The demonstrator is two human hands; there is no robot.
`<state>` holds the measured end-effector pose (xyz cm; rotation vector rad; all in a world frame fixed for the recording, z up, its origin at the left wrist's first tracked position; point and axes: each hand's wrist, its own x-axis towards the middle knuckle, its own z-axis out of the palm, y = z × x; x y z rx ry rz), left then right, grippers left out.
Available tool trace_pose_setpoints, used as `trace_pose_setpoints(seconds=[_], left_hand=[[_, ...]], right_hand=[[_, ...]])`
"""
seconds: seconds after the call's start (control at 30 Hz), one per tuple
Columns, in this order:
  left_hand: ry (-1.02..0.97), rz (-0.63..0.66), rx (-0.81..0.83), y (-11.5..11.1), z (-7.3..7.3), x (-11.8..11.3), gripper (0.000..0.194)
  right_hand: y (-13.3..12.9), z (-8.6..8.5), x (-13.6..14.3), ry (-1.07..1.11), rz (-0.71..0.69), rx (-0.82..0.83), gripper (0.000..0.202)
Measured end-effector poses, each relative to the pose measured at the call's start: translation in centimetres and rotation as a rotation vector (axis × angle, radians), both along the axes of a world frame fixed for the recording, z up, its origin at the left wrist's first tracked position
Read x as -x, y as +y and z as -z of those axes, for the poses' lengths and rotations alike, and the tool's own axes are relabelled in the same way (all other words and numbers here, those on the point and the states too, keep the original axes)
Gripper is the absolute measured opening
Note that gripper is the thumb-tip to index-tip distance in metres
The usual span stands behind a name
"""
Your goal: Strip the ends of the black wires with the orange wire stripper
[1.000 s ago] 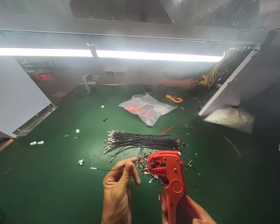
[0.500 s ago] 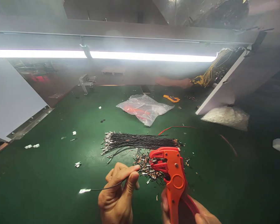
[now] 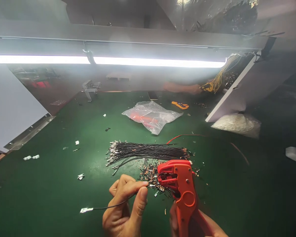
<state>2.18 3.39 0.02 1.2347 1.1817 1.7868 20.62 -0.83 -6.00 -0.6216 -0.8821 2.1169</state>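
Note:
Thumb and index finger of my left hand pinch a thin black wire, which has a shiny metal terminal at its left end. The other end of the wire points toward the jaws of a red-orange wire stripper. My right hand is wrapped round the stripper's handles, partly hidden behind them. Under the jaws lies a pile of short wire scraps. Just beyond it is a bundle of black wires with metal terminals at the left.
A clear plastic bag with red items and an orange tool lie farther back. White connectors are at the left, a filled bag at the right. Another person's arm shows at the back.
The stripper's jaws have closed closer together. My left thumb has shifted slightly away from the index fingertip, and the wire's terminal end hangs a little lower and farther left.

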Motion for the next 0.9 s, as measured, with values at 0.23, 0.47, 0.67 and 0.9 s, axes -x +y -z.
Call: trace_pose_setpoints(seconds=[0.23,0.47,0.67,0.9], left_hand=[[0.164,-0.028,-0.052,-0.2,-0.4,0.4,0.014],[0.223,0.001,-0.063,-0.1,-0.2,0.9,0.012],[0.211,-0.085,-0.115,-0.2,0.1,0.2,0.009],[0.308,-0.116,-0.202,0.1,0.3,0.1,0.012]], right_hand=[[-0.5,2.1,0.2,-0.063,-0.012,-0.041,0.067],[-0.9,3.5,0.3,-0.054,-0.014,-0.052,0.038],[-1.0,3.3,0.0,-0.050,-0.034,-0.054,0.041],[-0.7,2.5,0.5,-0.042,-0.050,-0.063,0.052]])
